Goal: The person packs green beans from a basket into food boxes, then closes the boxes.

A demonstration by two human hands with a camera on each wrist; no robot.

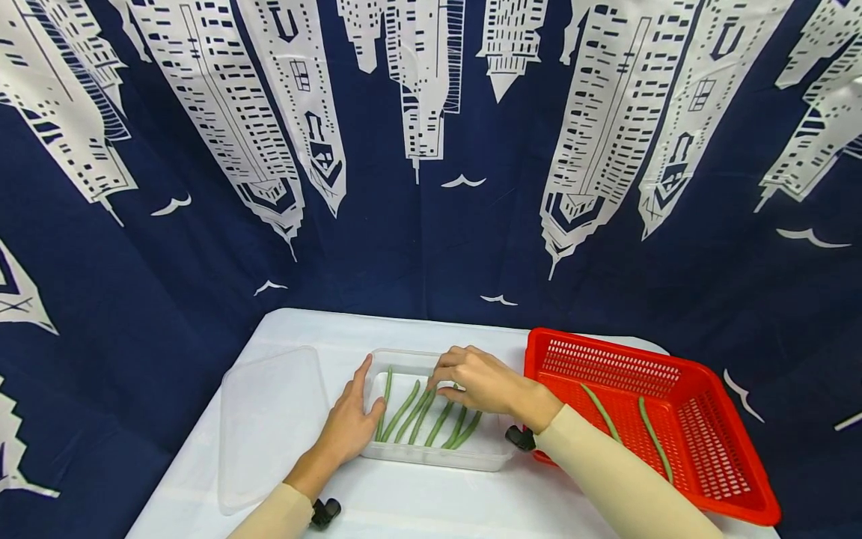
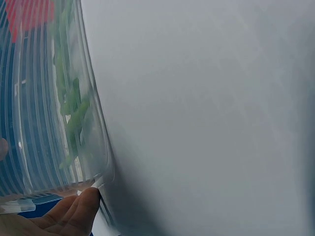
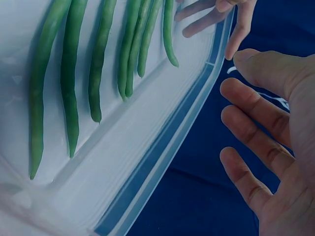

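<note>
Several green beans (image 1: 402, 412) lie side by side in a clear plastic container (image 1: 438, 454). My left hand (image 1: 350, 423) rests against the container's left end, its fingers along the side and the thumb by the front rim. In the left wrist view, fingertips (image 2: 89, 196) touch the container near a lower corner. My right hand (image 1: 480, 380) is over the far part of the container, above the bean ends. The right wrist view shows its fingers (image 3: 241, 93) loosely bent, with nothing between them and the thumb, beyond the bean ends (image 3: 97, 110).
A red perforated basket (image 1: 616, 349) stands to the right of the container, with two green beans (image 1: 655, 438) in it. A flat translucent lid (image 1: 269, 430) lies on the white table (image 1: 417, 494) at the left. A dark blue patterned cloth (image 1: 417, 247) hangs behind.
</note>
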